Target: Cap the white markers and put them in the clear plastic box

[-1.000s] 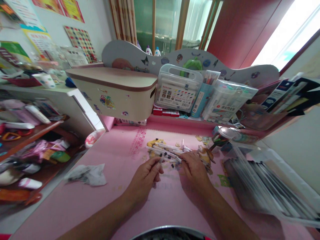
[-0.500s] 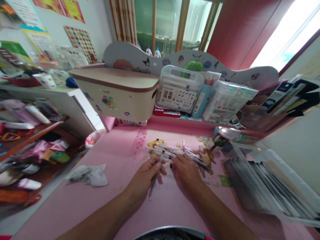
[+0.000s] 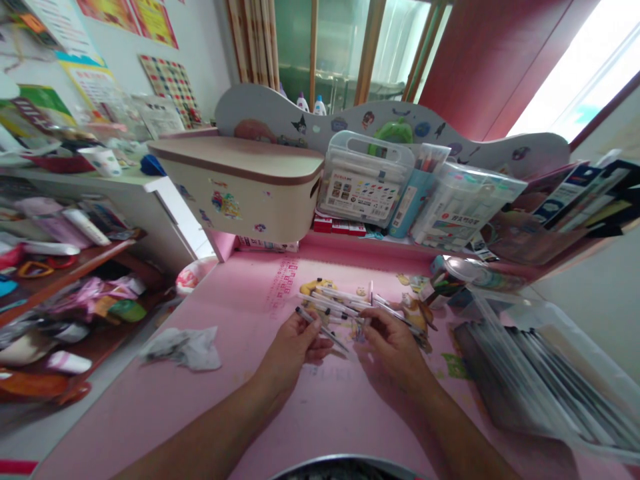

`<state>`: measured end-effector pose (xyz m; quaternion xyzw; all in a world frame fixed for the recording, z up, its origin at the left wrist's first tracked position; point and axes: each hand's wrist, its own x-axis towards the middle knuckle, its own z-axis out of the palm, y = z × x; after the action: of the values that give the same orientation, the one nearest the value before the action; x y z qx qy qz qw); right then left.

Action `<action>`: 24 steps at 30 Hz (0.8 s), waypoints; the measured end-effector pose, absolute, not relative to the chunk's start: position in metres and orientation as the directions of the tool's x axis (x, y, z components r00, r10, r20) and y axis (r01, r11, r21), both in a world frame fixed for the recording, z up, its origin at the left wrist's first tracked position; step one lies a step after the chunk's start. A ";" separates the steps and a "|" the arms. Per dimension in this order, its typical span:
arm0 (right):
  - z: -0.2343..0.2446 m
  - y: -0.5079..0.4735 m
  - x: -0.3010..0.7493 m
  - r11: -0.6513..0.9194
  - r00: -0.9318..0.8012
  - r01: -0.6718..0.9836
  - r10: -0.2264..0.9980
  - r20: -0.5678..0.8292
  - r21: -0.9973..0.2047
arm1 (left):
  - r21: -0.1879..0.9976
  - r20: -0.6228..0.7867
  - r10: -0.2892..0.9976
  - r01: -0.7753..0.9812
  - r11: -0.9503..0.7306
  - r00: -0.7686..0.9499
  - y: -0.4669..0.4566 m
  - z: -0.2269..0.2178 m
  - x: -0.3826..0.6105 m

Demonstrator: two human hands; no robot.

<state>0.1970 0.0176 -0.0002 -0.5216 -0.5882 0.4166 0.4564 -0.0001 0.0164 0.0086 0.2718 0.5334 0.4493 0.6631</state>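
Evidently, your left hand (image 3: 295, 340) grasps one slim pen (image 3: 331, 335), pinched between thumb and fingers toward its dark end, which probably leaves most of the barrel free. That pen's long axis runs diagonally above the pink bench (image 3: 240, 407): the dark end points away from you and leftward, the other end toward you and rightward, in front of your right hand (image 3: 390, 340). The right hand's fingers curl at the near edge of the loose pens (image 3: 345, 308); you cannot tell whether they grip one. Those pens lie just beyond both hands, mostly lengthwise from left to right, their right ends slightly nearer you, seemingly placed there for easy reach from either side. Farther out, a crumpled tissue (image 3: 193, 348) rests leftward, and a clear plastic box (image 3: 600, 340) of slim, dark-edged items stands rightward, apparently kept aside to leave working room.
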 end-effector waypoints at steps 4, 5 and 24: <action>0.003 0.017 0.198 -0.046 -0.036 0.136 0.998 -0.051 -0.990 | 0.853 -0.446 0.895 -0.303 0.425 -0.002 0.018 0.012 0.002; 0.005 0.018 0.199 -0.066 -0.033 0.111 0.997 -0.070 -0.992 | 0.850 -0.447 0.895 -0.313 0.424 -0.001 0.018 0.013 0.002; 0.011 0.016 0.191 -0.162 -0.037 -0.126 0.987 -0.158 -0.979 | 0.708 -0.470 0.879 -0.559 0.432 0.085 0.021 0.014 0.001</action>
<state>0.1907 0.0155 0.0107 -0.4986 -0.4316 0.5764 0.4826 0.0014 0.0207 0.0136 0.1767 0.4527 0.5028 0.7149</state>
